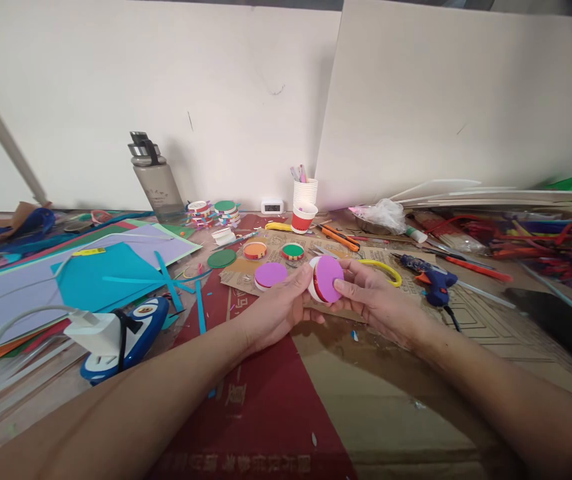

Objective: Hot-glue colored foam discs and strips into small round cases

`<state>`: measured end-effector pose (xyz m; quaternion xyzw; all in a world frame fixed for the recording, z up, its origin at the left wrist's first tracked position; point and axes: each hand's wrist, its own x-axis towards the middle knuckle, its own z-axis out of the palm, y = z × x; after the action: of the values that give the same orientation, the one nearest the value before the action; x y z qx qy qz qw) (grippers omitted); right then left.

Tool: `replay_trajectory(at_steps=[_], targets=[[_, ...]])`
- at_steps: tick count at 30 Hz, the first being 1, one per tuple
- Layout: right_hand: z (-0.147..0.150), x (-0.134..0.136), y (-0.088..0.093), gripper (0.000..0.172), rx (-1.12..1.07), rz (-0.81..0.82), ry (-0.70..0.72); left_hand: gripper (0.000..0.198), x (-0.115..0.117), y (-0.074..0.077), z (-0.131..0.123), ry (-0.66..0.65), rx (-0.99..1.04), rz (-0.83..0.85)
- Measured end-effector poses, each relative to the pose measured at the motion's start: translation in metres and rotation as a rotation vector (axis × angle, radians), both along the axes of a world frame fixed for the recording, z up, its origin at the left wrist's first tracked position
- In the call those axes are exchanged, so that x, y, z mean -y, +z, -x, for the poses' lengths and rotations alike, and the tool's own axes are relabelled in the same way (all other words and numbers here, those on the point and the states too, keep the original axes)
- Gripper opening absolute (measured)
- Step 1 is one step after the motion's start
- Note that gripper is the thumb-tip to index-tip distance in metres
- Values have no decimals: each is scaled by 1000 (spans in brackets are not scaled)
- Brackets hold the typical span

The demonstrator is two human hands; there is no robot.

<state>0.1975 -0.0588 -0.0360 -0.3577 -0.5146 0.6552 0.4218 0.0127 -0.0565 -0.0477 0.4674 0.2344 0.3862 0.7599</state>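
Between my two hands a short, round red-and-white cup piece (318,291) is held up above the cardboard, tilted. A purple disc (329,279) covers its face. My left hand (286,309) grips the white rim side with thumb and fingers. The thumb of my right hand (366,293) presses on the purple disc, with the fingers behind it. Just left of them lies another purple-topped round piece (271,275). Behind are an orange-topped piece (255,251), a green-topped piece (293,251) and a flat green disc (221,259).
Coloured paper (101,283) and a blue power strip (139,337) with a white charger lie left. A glue gun (433,277), orange cutter (340,237) and dark phone-like object (556,320) are right. A bottle (159,183), paper cups (303,218) and clock (272,207) stand behind.
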Motion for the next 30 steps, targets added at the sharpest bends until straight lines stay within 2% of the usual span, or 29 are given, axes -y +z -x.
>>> replay_trajectory(at_steps=[7, 12, 14, 19, 22, 26, 30], targets=[[1, 4, 4, 38, 262, -290, -101, 51, 0, 1, 1, 92, -27, -27], [2, 9, 3, 59, 429, -458, -154, 50, 2, 2, -1, 133, -42, -16], [3, 10, 3, 58, 495, -527, -169, 48, 2, 3, -2, 138, -36, -33], [2, 11, 6, 54, 512, -515, -246, 40, 1, 6, -4, 161, 60, 38], [0, 10, 7, 54, 526, -525, -288, 35, -3, 7, -5, 253, 78, 123], [-4, 9, 6, 51, 729, -582, -232, 29, -6, 11, -4, 431, 116, 120], [-4, 12, 1, 49, 1001, -660, -68, 30, -7, 16, -1, 555, 121, 90]])
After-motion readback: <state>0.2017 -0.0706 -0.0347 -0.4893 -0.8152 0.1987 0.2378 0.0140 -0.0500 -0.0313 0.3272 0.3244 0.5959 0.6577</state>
